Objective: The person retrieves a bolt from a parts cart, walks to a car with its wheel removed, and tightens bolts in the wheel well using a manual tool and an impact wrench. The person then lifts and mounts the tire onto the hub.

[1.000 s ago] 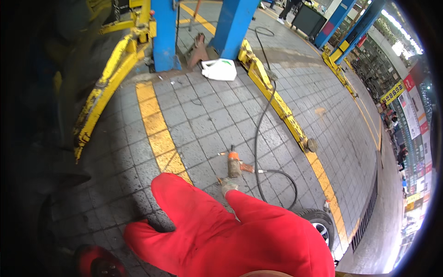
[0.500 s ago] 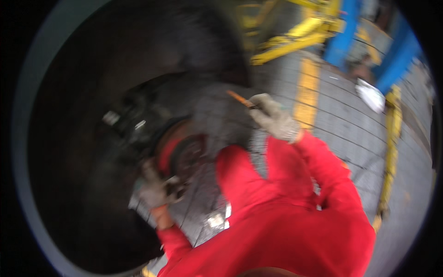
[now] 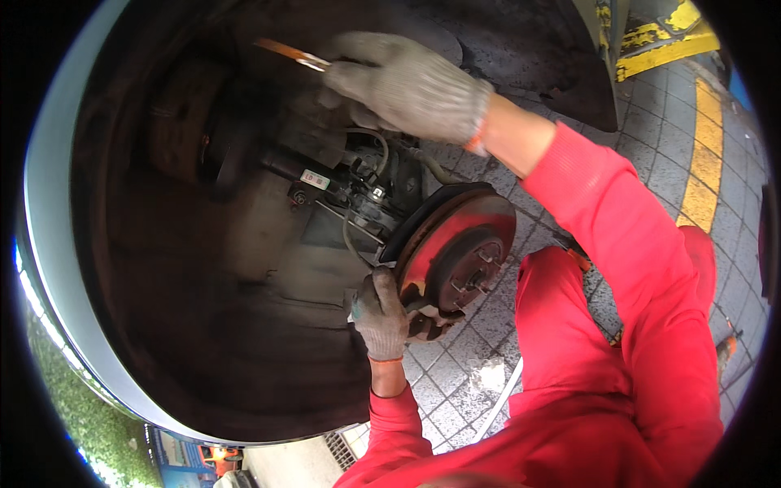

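Note:
My right hand [image 3: 407, 85], in a grey-white knit glove, is raised inside the wheel arch, above the suspension strut [image 3: 293, 167]. Its fingers are closed on a slim orange stick-like tool [image 3: 285, 51], which points left; a pale band shows near the fingers. My left hand [image 3: 381, 315], gloved too, is closed at the lower left edge of the brake disc [image 3: 464, 244], on the dark brake caliper [image 3: 431, 322]; its fingertips are partly hidden. The disc has a reddish face, and wheel studs stick out of its hub.
The dark wheel arch liner [image 3: 228, 350] surrounds the strut, with the pale car body edge [image 3: 73, 309] at far left. A hose [image 3: 350, 236] runs down towards my left hand. On the tiled floor lies a crumpled clear wrapper [image 3: 488, 374]. Yellow lift parts [image 3: 667, 53] stand far right.
My view has swung left and closer to the wheel arch. My right hand has gone from over the floor into the arch, still with the orange tool. The left hand stays by the disc.

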The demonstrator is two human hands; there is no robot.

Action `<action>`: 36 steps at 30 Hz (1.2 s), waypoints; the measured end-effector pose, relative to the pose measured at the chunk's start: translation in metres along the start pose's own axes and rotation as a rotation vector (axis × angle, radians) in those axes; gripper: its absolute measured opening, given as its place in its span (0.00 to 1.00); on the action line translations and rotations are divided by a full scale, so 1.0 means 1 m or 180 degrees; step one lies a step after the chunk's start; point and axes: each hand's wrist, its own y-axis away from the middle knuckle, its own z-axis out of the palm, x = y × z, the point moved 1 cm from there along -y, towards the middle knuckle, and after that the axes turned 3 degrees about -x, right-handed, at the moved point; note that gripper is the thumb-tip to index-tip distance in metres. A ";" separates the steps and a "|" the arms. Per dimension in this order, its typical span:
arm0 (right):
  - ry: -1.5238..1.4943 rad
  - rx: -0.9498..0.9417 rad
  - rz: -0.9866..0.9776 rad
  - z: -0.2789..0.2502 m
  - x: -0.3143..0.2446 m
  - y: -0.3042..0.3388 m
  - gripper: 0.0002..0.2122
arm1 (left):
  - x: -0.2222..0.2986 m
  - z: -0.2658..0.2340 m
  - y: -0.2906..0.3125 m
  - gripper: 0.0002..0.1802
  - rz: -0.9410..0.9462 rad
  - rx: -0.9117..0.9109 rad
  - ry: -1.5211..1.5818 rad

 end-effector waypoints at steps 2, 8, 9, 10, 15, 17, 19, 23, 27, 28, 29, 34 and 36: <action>0.0258 -0.0107 -0.0260 0.005 0.003 -0.032 0.19 | 0.002 -0.013 -0.014 0.45 -0.0423 -0.0568 0.0396; 0.0923 -0.0114 -0.1439 0.044 -0.003 -0.124 0.19 | -0.021 -0.126 -0.124 0.22 -0.1151 0.2198 0.0195; 0.1092 -0.0076 -0.1635 0.055 -0.006 -0.135 0.20 | -0.031 -0.139 -0.151 0.23 -0.1349 0.2623 -0.0265; 0.1240 -0.0047 -0.1811 0.065 -0.009 -0.145 0.20 | -0.047 -0.158 -0.182 0.25 -0.0972 0.2358 -0.1805; 0.2805 -0.0119 -0.2343 0.098 -0.018 -0.175 0.23 | -0.093 -0.187 -0.266 0.26 -0.0626 0.2784 -0.0822; 0.2871 -0.0076 -0.2572 0.103 -0.018 -0.181 0.23 | -0.101 -0.189 -0.274 0.27 -0.0732 0.2748 -0.0931; 0.2821 -0.0078 -0.2625 0.107 -0.016 -0.185 0.22 | -0.105 -0.190 -0.274 0.30 -0.0695 0.2740 -0.1113; 0.2484 0.0115 -0.2622 0.111 -0.007 -0.192 0.23 | -0.113 -0.185 -0.273 0.29 -0.0499 0.3075 -0.0816; 0.2872 0.0230 -0.2751 0.115 0.000 -0.202 0.24 | -0.117 -0.180 -0.273 0.28 -0.0470 0.3273 -0.0540; 0.2714 0.0436 -0.2880 0.118 0.000 -0.205 0.25 | -0.116 -0.180 -0.273 0.28 -0.0400 0.3325 -0.0558; 0.2500 0.0769 -0.3014 0.121 -0.001 -0.207 0.27 | -0.117 -0.180 -0.273 0.27 -0.0440 0.3344 -0.0627; 0.2449 0.0837 -0.3089 0.136 0.010 -0.226 0.31 | -0.123 -0.181 -0.275 0.27 -0.0581 0.3343 -0.1034; 0.2286 0.0994 -0.3360 0.140 0.014 -0.236 0.28 | -0.128 -0.180 -0.275 0.27 -0.0499 0.3343 -0.1158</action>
